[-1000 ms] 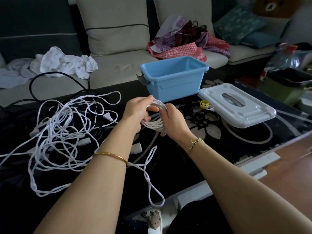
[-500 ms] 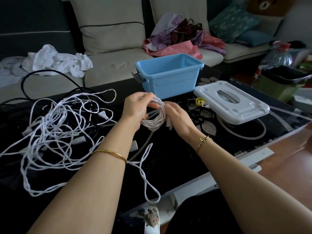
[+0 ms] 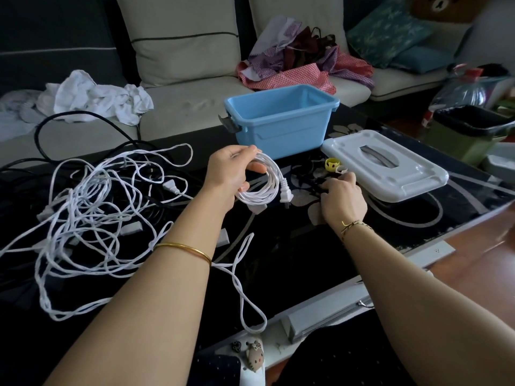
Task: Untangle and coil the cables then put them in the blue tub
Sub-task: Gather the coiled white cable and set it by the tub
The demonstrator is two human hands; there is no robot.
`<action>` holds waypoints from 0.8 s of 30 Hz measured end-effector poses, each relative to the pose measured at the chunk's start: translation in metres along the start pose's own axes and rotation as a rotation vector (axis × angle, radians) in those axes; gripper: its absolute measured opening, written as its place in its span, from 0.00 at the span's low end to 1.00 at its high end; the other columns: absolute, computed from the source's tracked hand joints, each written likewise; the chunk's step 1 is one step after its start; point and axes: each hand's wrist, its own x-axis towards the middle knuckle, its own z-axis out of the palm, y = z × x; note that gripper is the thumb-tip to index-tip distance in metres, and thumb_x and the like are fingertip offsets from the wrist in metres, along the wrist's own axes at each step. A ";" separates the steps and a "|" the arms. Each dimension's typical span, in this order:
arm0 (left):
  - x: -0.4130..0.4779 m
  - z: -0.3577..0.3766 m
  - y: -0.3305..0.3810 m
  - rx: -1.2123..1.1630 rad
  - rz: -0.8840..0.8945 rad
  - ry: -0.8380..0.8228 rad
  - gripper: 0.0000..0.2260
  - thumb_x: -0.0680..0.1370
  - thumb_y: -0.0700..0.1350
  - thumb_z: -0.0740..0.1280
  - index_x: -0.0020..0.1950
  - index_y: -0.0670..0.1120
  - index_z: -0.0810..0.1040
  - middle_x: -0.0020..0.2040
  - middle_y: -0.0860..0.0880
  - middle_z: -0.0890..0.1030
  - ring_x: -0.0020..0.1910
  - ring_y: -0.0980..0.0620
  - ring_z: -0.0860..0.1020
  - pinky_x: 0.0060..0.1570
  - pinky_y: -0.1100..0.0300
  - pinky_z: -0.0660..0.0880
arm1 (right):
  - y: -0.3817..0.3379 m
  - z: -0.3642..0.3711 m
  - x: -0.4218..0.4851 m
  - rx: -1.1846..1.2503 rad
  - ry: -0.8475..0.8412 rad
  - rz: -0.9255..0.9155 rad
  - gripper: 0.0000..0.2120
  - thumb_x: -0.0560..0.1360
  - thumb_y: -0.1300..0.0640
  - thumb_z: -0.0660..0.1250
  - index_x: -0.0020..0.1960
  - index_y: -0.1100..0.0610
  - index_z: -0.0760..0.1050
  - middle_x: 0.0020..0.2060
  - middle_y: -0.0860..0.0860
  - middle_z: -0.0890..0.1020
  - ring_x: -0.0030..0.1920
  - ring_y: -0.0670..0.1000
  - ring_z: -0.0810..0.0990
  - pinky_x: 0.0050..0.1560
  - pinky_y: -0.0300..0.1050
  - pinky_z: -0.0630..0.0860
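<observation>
The right hand (image 3: 343, 196) has left the white coil (image 3: 260, 185) and dropped to the counter (image 3: 278, 246) in front of the blue tub (image 3: 281, 126). Its fingers bend over something dark, and I cannot tell whether it grips anything. The left hand (image 3: 231, 174) alone grips the coil, just in front of the tub. The coil looks fully wound, probably ready to be tied.

Blue tub (image 3: 281, 126) sits open-topped at far side of table (image 3: 278, 254); left hand (image 3: 231, 174), gripping coiled cable (image 3: 271, 176), hangs just short of its near wall. White lid (image 3: 390, 168) blocks the rt flank, tangled white cables (image 3: 92, 213) the left. Bare glass runs btwn them, front edge to tub.
</observation>
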 end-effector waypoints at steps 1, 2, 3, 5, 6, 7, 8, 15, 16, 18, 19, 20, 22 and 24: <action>0.000 0.000 0.000 -0.001 0.001 0.001 0.07 0.80 0.43 0.64 0.47 0.42 0.80 0.28 0.47 0.81 0.23 0.53 0.60 0.20 0.65 0.58 | 0.001 0.002 0.001 0.036 0.000 0.010 0.11 0.76 0.60 0.62 0.58 0.57 0.75 0.60 0.54 0.67 0.60 0.59 0.70 0.46 0.46 0.66; 0.001 0.000 0.000 -0.002 0.001 0.003 0.07 0.80 0.43 0.64 0.47 0.42 0.80 0.29 0.47 0.81 0.23 0.53 0.60 0.20 0.65 0.59 | 0.002 0.003 0.001 0.075 0.011 -0.003 0.10 0.77 0.59 0.62 0.57 0.57 0.76 0.60 0.54 0.68 0.59 0.58 0.71 0.45 0.46 0.67; 0.001 0.000 0.000 -0.004 0.001 0.005 0.07 0.80 0.43 0.64 0.47 0.42 0.80 0.29 0.47 0.81 0.23 0.53 0.60 0.20 0.65 0.58 | 0.001 0.003 0.001 0.105 0.031 -0.037 0.09 0.77 0.59 0.63 0.55 0.58 0.77 0.60 0.54 0.68 0.58 0.58 0.72 0.46 0.46 0.68; 0.001 -0.001 0.000 -0.008 -0.001 0.008 0.07 0.80 0.43 0.64 0.49 0.40 0.79 0.29 0.47 0.81 0.23 0.53 0.60 0.20 0.65 0.58 | 0.000 -0.001 0.001 0.221 0.082 -0.108 0.08 0.76 0.59 0.65 0.52 0.59 0.80 0.59 0.55 0.71 0.57 0.57 0.73 0.50 0.42 0.68; 0.001 -0.001 0.000 -0.011 -0.002 0.010 0.07 0.79 0.43 0.65 0.50 0.40 0.79 0.29 0.47 0.81 0.23 0.53 0.60 0.21 0.65 0.58 | -0.001 -0.004 0.002 0.316 0.107 -0.117 0.07 0.76 0.60 0.65 0.51 0.59 0.81 0.57 0.54 0.73 0.56 0.55 0.74 0.51 0.41 0.67; 0.001 -0.001 0.000 -0.014 -0.003 0.013 0.07 0.79 0.43 0.65 0.50 0.40 0.79 0.29 0.47 0.81 0.23 0.53 0.60 0.21 0.65 0.58 | -0.003 -0.007 0.003 0.427 0.118 -0.107 0.07 0.75 0.61 0.65 0.49 0.59 0.81 0.53 0.53 0.75 0.54 0.54 0.75 0.53 0.41 0.68; 0.000 -0.001 0.001 -0.016 -0.003 0.014 0.07 0.79 0.43 0.65 0.50 0.40 0.79 0.29 0.47 0.80 0.23 0.53 0.60 0.21 0.65 0.58 | -0.004 -0.009 0.004 0.565 0.111 -0.082 0.06 0.75 0.62 0.65 0.47 0.57 0.80 0.48 0.52 0.77 0.51 0.53 0.76 0.53 0.44 0.72; -0.007 -0.004 0.005 -0.035 -0.004 0.018 0.07 0.80 0.43 0.64 0.50 0.40 0.79 0.27 0.49 0.80 0.23 0.54 0.61 0.21 0.65 0.59 | -0.015 -0.028 -0.007 1.485 -0.104 0.143 0.06 0.81 0.63 0.57 0.46 0.55 0.67 0.42 0.57 0.82 0.36 0.50 0.78 0.37 0.40 0.77; -0.009 -0.004 0.006 -0.037 -0.004 0.020 0.08 0.80 0.43 0.64 0.51 0.40 0.79 0.27 0.49 0.80 0.22 0.54 0.61 0.21 0.65 0.59 | -0.018 -0.030 -0.007 1.554 -0.137 0.143 0.06 0.81 0.62 0.57 0.46 0.55 0.67 0.42 0.57 0.82 0.37 0.50 0.79 0.39 0.41 0.78; -0.012 -0.007 0.008 -0.043 -0.001 0.023 0.08 0.80 0.43 0.64 0.52 0.39 0.79 0.28 0.48 0.80 0.21 0.55 0.61 0.21 0.65 0.59 | -0.023 -0.031 -0.008 1.640 -0.216 0.128 0.06 0.82 0.61 0.56 0.46 0.55 0.66 0.45 0.59 0.82 0.40 0.52 0.80 0.42 0.43 0.79; -0.014 -0.009 0.009 -0.045 0.003 0.026 0.08 0.80 0.43 0.64 0.52 0.39 0.79 0.28 0.48 0.80 0.21 0.55 0.61 0.21 0.65 0.59 | -0.027 -0.031 -0.008 1.666 -0.260 0.127 0.07 0.83 0.60 0.55 0.46 0.55 0.66 0.47 0.61 0.82 0.42 0.54 0.81 0.44 0.45 0.80; -0.015 -0.011 0.010 -0.045 0.006 0.026 0.08 0.80 0.43 0.64 0.52 0.40 0.79 0.29 0.47 0.81 0.21 0.55 0.61 0.21 0.66 0.59 | -0.030 -0.030 -0.009 1.689 -0.302 0.134 0.08 0.83 0.60 0.54 0.45 0.55 0.65 0.48 0.62 0.81 0.46 0.57 0.81 0.46 0.47 0.80; -0.018 -0.016 0.013 -0.038 0.011 0.027 0.07 0.80 0.43 0.64 0.50 0.41 0.79 0.29 0.47 0.81 0.20 0.55 0.60 0.21 0.66 0.59 | -0.035 -0.030 -0.011 1.705 -0.362 0.178 0.08 0.83 0.61 0.53 0.45 0.57 0.66 0.49 0.63 0.79 0.51 0.61 0.80 0.51 0.51 0.79; -0.022 -0.022 0.015 -0.031 0.016 0.027 0.07 0.80 0.44 0.64 0.47 0.43 0.79 0.29 0.48 0.81 0.19 0.56 0.59 0.21 0.65 0.59 | -0.038 -0.026 -0.011 1.682 -0.413 0.212 0.07 0.82 0.60 0.55 0.45 0.57 0.67 0.50 0.63 0.78 0.53 0.61 0.79 0.52 0.52 0.78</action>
